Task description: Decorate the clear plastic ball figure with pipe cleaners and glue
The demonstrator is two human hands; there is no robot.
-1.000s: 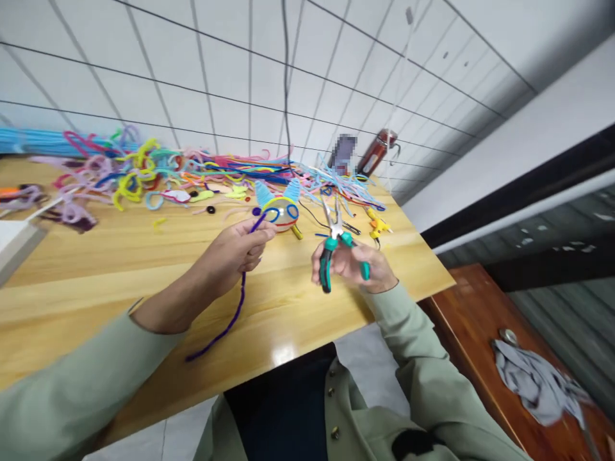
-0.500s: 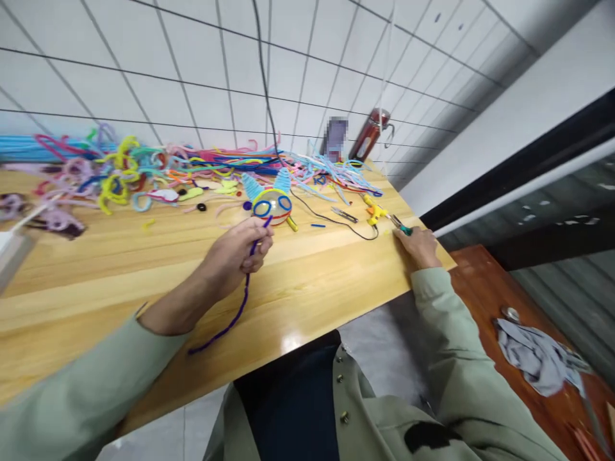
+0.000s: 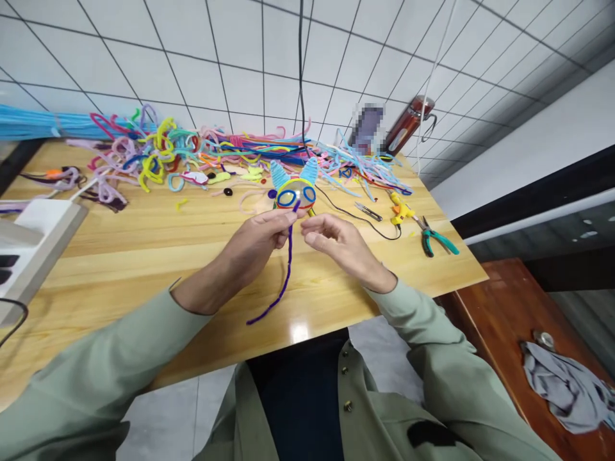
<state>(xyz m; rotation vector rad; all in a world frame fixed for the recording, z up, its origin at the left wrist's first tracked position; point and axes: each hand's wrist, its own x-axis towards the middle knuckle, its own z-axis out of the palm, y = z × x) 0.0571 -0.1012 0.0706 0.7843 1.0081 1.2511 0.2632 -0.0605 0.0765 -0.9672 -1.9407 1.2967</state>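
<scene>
Between the thumb and fingers of my left hand [image 3: 257,240] is a purple pipe cleaner [image 3: 288,266]. Its short end points up past the fingertips, and its long end curves down over the table toward me. Just to the right, my right hand [image 3: 339,243] is held with fingers loosely curved and a gap before the pipe cleaner; nothing shows in it. Beyond both hands is a craft head [image 3: 298,192] with light blue pointed ears, blue rings like glasses and yellow and red trim. My hands partly cover its lower edge.
Green-handled pliers [image 3: 439,242] lie at the right by a yellow glue gun [image 3: 401,208] and small snips [image 3: 369,211]. Loose coloured pipe cleaners [image 3: 230,150] are heaped along the wall. A white power strip [image 3: 33,250] is at the left, a red flask [image 3: 408,125] at the back.
My right hand has let go of the pliers, which now lie on the table, and has come left beside my left hand. The view has turned left. My left hand keeps the purple pipe cleaner.
</scene>
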